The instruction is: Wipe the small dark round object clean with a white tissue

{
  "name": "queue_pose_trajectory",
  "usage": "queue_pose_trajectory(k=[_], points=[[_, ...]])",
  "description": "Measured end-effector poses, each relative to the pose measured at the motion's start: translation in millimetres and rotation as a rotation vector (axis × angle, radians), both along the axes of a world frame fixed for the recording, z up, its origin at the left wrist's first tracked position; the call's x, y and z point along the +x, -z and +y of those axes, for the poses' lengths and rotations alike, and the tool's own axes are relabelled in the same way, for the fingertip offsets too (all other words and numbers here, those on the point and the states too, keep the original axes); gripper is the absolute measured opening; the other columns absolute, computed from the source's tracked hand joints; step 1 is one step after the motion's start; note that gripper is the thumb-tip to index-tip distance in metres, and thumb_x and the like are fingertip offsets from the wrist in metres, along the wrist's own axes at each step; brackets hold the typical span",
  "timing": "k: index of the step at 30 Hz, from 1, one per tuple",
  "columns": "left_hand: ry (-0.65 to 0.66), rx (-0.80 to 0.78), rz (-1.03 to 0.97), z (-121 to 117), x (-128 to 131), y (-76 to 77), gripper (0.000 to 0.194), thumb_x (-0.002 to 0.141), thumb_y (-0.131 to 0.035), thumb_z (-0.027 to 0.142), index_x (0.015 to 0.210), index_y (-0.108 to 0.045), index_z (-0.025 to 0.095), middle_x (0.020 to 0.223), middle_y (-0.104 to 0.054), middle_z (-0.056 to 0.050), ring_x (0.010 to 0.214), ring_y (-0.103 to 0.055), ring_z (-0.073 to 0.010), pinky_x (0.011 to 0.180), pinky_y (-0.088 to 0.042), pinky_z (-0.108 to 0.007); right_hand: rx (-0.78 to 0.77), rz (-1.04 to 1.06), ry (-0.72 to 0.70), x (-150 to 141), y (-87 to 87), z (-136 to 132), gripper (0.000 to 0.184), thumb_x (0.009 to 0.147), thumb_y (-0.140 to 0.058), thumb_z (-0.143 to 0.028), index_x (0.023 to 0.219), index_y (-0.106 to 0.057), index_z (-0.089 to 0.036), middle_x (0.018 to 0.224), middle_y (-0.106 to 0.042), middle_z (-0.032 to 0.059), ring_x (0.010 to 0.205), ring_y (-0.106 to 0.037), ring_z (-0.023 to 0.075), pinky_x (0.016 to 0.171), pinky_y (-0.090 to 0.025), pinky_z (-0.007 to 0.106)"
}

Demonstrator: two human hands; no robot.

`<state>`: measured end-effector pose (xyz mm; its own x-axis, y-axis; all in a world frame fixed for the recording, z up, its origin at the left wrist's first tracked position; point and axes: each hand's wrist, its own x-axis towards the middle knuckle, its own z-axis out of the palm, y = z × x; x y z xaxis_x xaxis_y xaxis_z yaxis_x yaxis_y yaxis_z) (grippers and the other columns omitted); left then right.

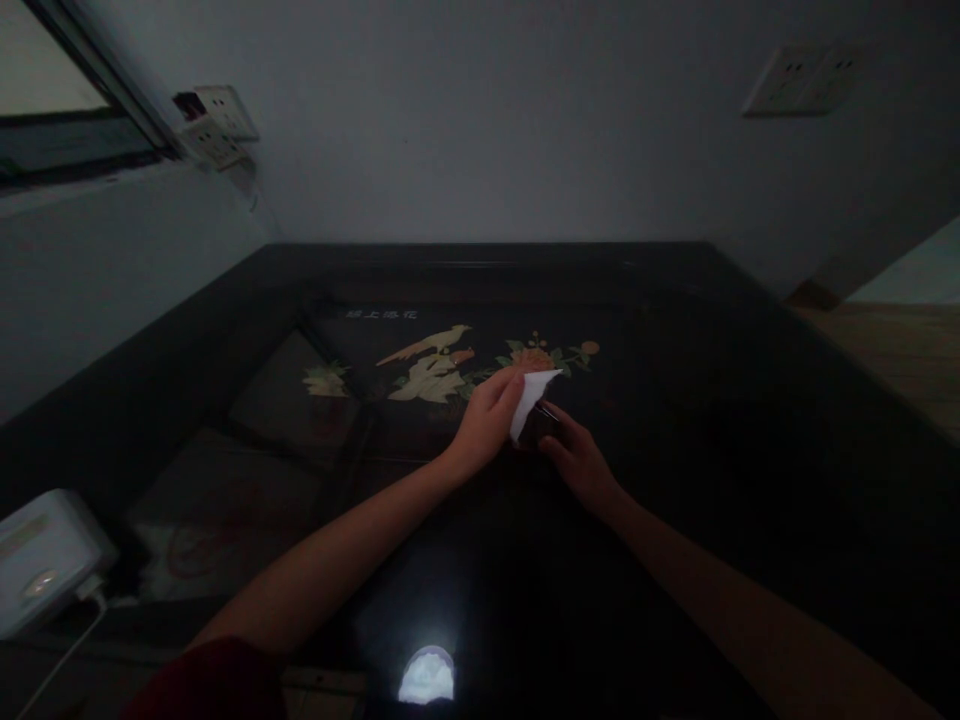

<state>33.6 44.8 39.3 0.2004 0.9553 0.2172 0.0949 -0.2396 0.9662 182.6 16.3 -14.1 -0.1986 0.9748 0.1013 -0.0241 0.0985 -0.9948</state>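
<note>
Over the dark glossy tabletop (480, 560), my left hand (491, 415) is closed on a white piece of tissue or cloth (534, 392). Close beside it, my right hand (577, 455) grips a small dark object with a thin shiny edge (549, 411). Its kind is too dim to make out. The white piece lies against this dark object, between the two hands. Beyond the hands, the tabletop carries a picture of a bird (431, 343) and flowers (532, 358).
A white box-like device (49, 555) with a cable (64, 655) lies at the left edge. Part of a flat, phone-like object (324, 690) shows at the bottom. Wall sockets (225, 112) sit at the back left, others (802, 78) at the right. A lamp reflects in the tabletop.
</note>
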Motion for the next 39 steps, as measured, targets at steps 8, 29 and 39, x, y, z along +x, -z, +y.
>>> queue_pose_trajectory(k=[8, 29, 39], points=[[-0.091, -0.423, -0.537, 3.0, 11.6, 21.3, 0.026, 0.082, -0.053, 0.041, 0.077, -0.058, 0.016, 0.069, -0.059, 0.001, 0.062, -0.052, -0.0107, 0.062, -0.043, -0.022, -0.013, 0.136, -0.069, -1.7, 2.4, -1.1, 0.063, 0.075, -0.066, -0.059, 0.124, -0.057, -0.02, 0.119, -0.066, 0.0102, 0.106, -0.063, 0.0288, 0.086, -0.055, 0.042], [0.027, 0.687, 0.526, -9.6, -0.3, -5.2, 0.035, 0.095, -0.034, 0.023, 0.119, -0.058, 0.015, 0.126, -0.061, -0.011, 0.122, -0.053, -0.0191, 0.108, -0.039, -0.042, 0.064, -0.097, 0.041, -0.7, -0.4, 0.1, 0.05, 0.073, -0.064, -0.061, 0.095, -0.059, -0.017, 0.088, -0.069, 0.0065, 0.076, -0.061, 0.0214, 0.069, -0.051, 0.033], [0.101, 0.788, 0.647, -12.6, 0.3, -13.3, 0.029, 0.094, -0.04, 0.021, 0.111, -0.063, 0.016, 0.12, -0.066, -0.007, 0.115, -0.058, -0.0177, 0.11, -0.038, -0.041, 0.037, -0.192, 0.01, -1.5, -8.3, -0.4, 0.042, 0.073, -0.062, -0.057, 0.074, -0.056, -0.016, 0.069, -0.061, 0.0033, 0.064, -0.055, 0.018, 0.057, -0.044, 0.029]])
